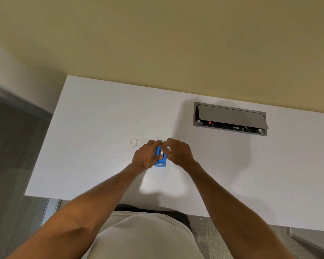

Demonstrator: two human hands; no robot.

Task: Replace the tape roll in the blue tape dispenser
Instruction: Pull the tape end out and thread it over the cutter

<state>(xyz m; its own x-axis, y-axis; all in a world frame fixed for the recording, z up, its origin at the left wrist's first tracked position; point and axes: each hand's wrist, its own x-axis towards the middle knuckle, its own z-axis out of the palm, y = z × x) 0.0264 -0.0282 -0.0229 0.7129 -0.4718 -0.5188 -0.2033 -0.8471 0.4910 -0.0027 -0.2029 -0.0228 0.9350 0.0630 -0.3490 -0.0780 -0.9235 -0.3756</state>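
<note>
Two hands meet over the dispenser

Both of our hands close in on the blue dispenser, which sits on the white table straight ahead of us, roughly midway between near and far edges. Our left hand wraps its left side, fingers curled over the far end, seemingly steadying the body. Our right hand comes in from the right with fingertips bunched at the roll, a pale band seated in the dispenser's upper part; it looks like a pinch on the roll or its tape end, though the contact is too small to tell for sure.

The dispenser's long axis runs nearly away from us, cutter end toward our body and roll end toward the wall. Each hand is equally near, one per flank, so we judge that any lift or seating of the roll goes upward between them.

A small ring lies just left of the left hand, apart from it; possibly a spent core. The grey cable box sits well off to the right. Open table surrounds us on every side, leaving plenty of room.
</note>
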